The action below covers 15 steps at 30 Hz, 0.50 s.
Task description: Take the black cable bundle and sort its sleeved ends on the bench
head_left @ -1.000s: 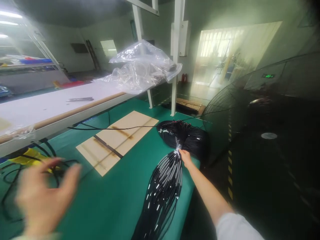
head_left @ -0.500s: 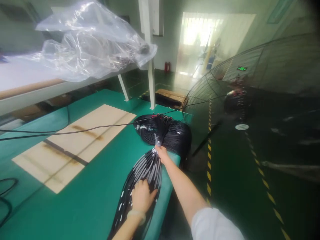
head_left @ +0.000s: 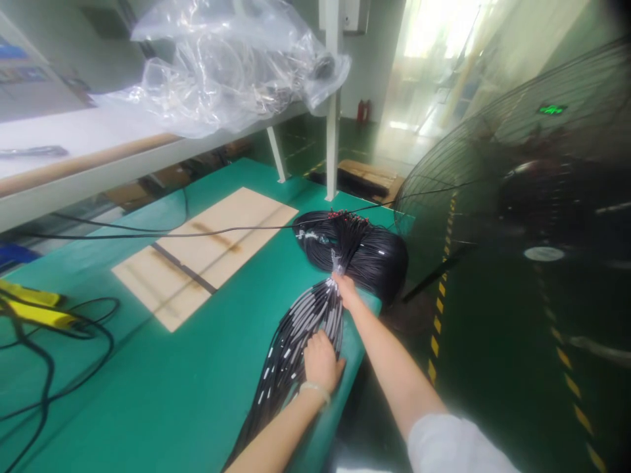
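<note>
The cable bundle (head_left: 290, 355) runs off the bottom edge of the view. The right hand (head_left: 348, 292) covers part of the clear wrap (head_left: 337, 263) at the bundle's neck. The red tips (head_left: 340, 214) are too small to identify. Items inside the plastic bag (head_left: 221, 72) appear only as blurred shapes.

Two hands (head_left: 321, 362) (head_left: 346, 290), one cable bundle (head_left: 365, 253), one wooden board (head_left: 207, 253), one fan (head_left: 537, 197)

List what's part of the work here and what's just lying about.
Part of the work:
left hand
right hand
black cable bundle

Lying about:
wooden board
plastic bag
loose black wire
standing fan
</note>
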Motion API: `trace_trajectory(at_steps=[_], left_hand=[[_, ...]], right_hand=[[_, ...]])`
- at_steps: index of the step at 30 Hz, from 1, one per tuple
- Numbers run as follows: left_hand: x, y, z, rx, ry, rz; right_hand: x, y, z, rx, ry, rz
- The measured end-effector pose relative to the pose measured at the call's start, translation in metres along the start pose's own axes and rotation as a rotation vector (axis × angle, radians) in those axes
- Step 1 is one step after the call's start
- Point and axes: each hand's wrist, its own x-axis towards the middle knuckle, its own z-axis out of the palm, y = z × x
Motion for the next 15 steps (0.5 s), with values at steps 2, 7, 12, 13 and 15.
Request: trace_trajectory(at_steps=[2,7,12,13,15], left_hand=[[0.004,0.003,0.003,-0.011,0.004,0.01],[0.026,0.005,0.007,-0.117,-0.09,-0.067],[0.042,0.006,0.006,-0.184,-0.174,-0.138],[0.044,0.006,0.004,-0.196,-0.19,-0.148],[0.047,0.005,0.001,-0.225,-0.227,-0.176]], right_hand=[[-0.001,0.0,0.0,-0.007,0.005,-0.005],[-0.001,-0.001,-0.001,-0.018,0.01,-0.005],[0.0,-0.002,-0.001,-0.009,0.01,0.008],[0.0,-0.003,-0.001,-0.008,0.009,0.011],[-0.001,-0.006,0.0,-0.008,0.006,0.017]])
